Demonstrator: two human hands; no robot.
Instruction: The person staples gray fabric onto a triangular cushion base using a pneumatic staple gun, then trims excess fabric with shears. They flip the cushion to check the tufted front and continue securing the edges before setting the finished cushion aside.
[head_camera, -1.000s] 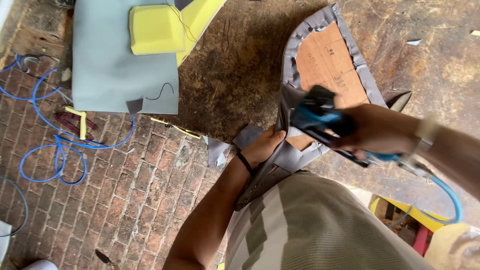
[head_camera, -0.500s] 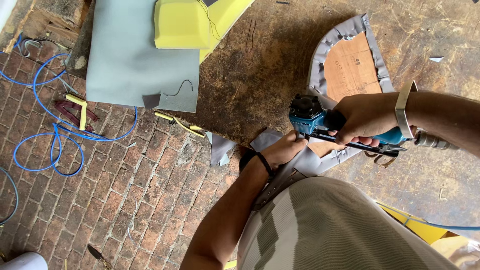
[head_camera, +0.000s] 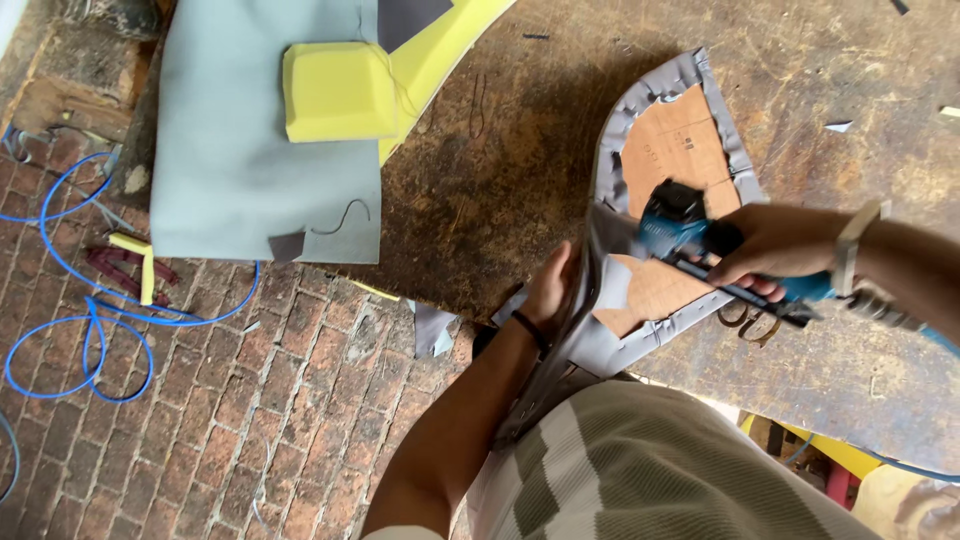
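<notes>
One wooden seat panel wrapped in grey fabric lies on the worn workbench. The right hand is closed around one blue pneumatic stapler, its nose on the panel's edge; the left hand grips the loose fabric flap — pulled taut. Also visible: one yellow foam block, one grey sheet, one blue hose on brick floor.

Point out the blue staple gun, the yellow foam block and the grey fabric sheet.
blue staple gun (head_camera: 672, 228), head view, on its blue body ahead of the gripping hand.
yellow foam block (head_camera: 338, 92), head view, on its top face.
grey fabric sheet (head_camera: 228, 175), head view, on its bare middle.
</notes>
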